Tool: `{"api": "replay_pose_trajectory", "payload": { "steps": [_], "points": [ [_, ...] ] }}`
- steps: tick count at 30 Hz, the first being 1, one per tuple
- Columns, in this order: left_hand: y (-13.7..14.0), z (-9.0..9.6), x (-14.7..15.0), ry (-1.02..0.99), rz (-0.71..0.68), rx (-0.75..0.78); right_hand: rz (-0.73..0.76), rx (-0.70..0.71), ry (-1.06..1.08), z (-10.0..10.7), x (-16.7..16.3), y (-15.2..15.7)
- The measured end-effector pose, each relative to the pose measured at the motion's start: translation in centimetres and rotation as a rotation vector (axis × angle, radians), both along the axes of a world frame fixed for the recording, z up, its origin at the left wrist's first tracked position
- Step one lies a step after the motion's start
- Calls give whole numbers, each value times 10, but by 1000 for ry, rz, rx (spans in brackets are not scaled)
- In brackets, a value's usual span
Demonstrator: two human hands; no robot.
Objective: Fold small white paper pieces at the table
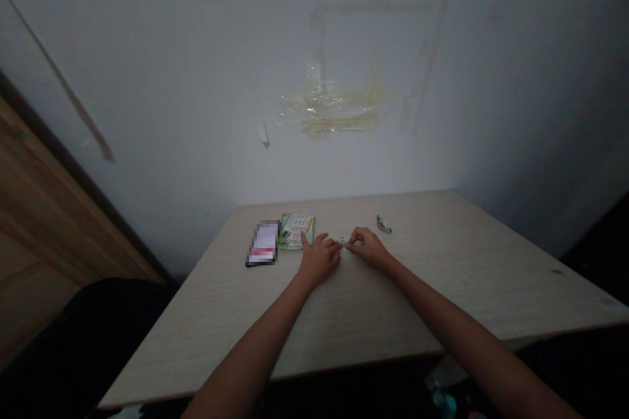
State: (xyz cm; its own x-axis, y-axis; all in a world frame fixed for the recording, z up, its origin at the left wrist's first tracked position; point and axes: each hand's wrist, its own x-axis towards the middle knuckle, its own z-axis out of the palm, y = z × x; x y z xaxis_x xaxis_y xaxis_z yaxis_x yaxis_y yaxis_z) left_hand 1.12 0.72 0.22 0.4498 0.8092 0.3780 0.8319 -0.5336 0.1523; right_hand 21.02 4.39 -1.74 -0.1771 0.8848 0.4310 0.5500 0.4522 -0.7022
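On the table, a small green-and-white piece [343, 241], perhaps paper or foil, lies between my two hands; its kind is too small to make out. My right hand [366, 247] pinches it at its right side with thumb and fingers. The fingertips of my left hand [321, 258] reach its left edge, with the other fingers partly spread. Just beyond my left hand lies a flat green-and-white printed packet [297, 229], its near edge close to my thumb. A narrow folded strip [384, 224], dark and pale green, rests past my right hand.
A phone [264, 243] with a blurred screen lies left of the packet. The pale wooden table [236, 334] meets a grey wall [206, 78] with clear tape [339, 105] stuck on it. A dark object [93, 334] stands at the left, beside wooden panelling [49, 209].
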Motion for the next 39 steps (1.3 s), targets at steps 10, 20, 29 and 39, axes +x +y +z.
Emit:
{"api": "replay_pose_trajectory", "payload": {
  "steps": [10, 20, 29, 39],
  "points": [
    [-1, 1, -1, -18, -13, -2, -84, 25, -40, 4, -6, 7],
    [-5, 4, -1, -53, -26, 1, 46, -108, 244, -9, 2, 12],
    [-8, 8, -1, -40, -31, 10, -4, -49, 105, 1, -3, 4],
    [-7, 5, -3, -70, -21, -33, -41, -41, 77, -1, -4, 14]
  ]
}}
